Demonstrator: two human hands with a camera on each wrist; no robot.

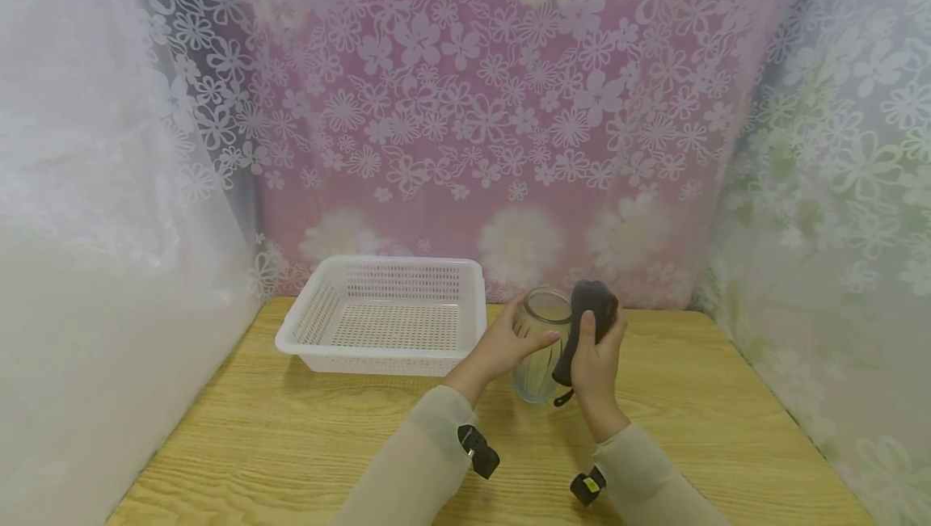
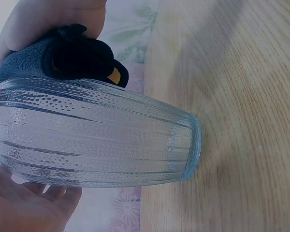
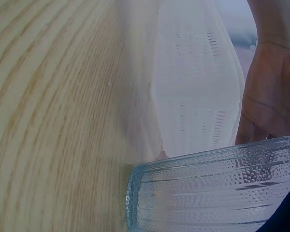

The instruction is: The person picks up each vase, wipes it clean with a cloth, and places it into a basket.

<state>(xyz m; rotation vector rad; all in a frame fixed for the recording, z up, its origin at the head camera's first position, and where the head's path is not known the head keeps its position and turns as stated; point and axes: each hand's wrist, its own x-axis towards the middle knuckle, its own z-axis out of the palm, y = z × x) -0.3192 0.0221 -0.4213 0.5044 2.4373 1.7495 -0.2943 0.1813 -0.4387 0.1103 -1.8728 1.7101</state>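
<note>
A clear ribbed glass vase (image 1: 534, 372) with a round open mouth stands nearly upright, right of the basket. My left hand (image 1: 506, 342) grips its upper left side, thumb across the front and fingers behind. On the vase's right side my right hand (image 1: 598, 366) holds a bunched dark fleecy cloth (image 1: 592, 300), which lies against the glass. A small dark loop hangs from the cloth's lower end. In the left wrist view the cloth (image 2: 26, 60) shows a fold and a yellow-orange patch beside the textured glass. Whether the vase's base touches the table I cannot tell.
A white perforated plastic basket (image 1: 381, 364) sits on the wood-grain table (image 1: 349, 445) to the left, with nothing visible inside. Flower-patterned curtains (image 1: 465, 122) enclose the table at the back and sides. Both sleeves carry small black wrist cameras.
</note>
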